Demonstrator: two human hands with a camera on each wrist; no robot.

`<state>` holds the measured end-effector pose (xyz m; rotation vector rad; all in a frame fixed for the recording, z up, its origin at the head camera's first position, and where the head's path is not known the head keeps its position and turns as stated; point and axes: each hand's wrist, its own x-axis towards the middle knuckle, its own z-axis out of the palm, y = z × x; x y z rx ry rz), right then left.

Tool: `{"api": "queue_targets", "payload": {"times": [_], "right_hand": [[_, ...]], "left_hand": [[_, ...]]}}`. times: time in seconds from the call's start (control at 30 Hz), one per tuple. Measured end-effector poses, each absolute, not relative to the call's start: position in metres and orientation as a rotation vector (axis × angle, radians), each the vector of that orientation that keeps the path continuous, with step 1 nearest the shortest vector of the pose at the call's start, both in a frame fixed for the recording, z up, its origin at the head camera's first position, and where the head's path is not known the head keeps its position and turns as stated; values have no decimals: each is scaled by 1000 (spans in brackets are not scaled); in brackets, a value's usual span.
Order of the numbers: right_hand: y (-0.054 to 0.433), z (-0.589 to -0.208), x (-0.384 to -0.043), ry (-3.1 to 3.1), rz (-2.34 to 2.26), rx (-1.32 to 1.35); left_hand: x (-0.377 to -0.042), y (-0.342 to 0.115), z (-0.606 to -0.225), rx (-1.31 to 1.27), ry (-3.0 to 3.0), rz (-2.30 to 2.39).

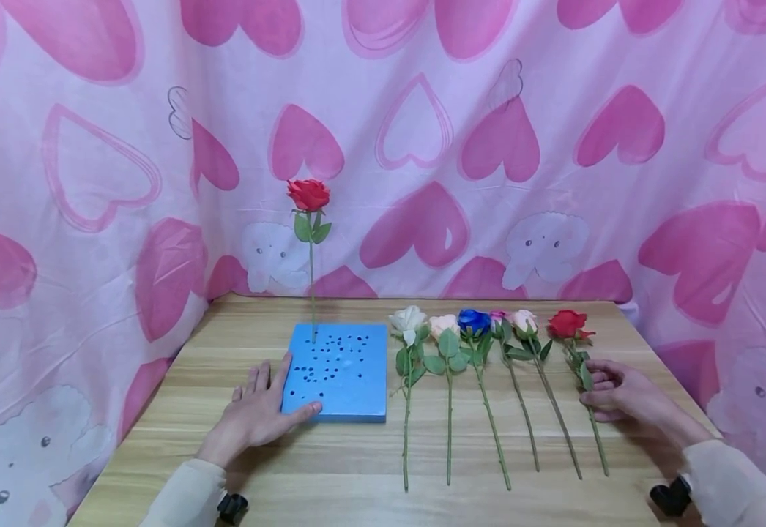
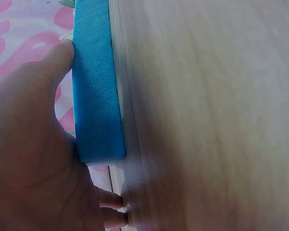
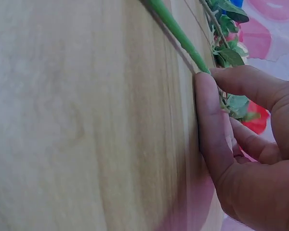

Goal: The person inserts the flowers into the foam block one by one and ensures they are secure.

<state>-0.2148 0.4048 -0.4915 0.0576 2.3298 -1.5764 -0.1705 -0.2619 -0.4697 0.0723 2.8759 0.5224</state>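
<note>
A blue foam block point(image 1: 337, 373) dotted with holes lies flat on the wooden table, and one red rose point(image 1: 308, 196) stands upright in its back left part. My left hand point(image 1: 258, 410) rests against the block's front left corner, its thumb over the front edge and its fingers stretched along the left side. At the right, a second red rose point(image 1: 567, 323) lies on the table. My right hand point(image 1: 623, 391) pinches its green stem point(image 3: 180, 36) between thumb and fingers, below the leaves.
Between block and right hand lie a white rose point(image 1: 409, 322), a pale peach rose point(image 1: 444, 327), a blue rose point(image 1: 474, 322), a purple-pink rose point(image 1: 498, 319) and a light pink rose point(image 1: 524, 322), stems toward me. A heart-patterned curtain point(image 1: 416, 132) hangs around the table point(image 1: 337, 468).
</note>
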Motion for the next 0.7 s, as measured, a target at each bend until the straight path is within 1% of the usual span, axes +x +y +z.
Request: {"api": "queue_targets", "payload": {"times": [0.47,0.7], "right_hand": [[410,-489,-218,2165,-1713,-19],[411,-481,-223,2029,-1754,-207]], "left_hand": [[-172,-261,-467,77,2875,514],[-171,-262,-469,80,2872,504]]}}
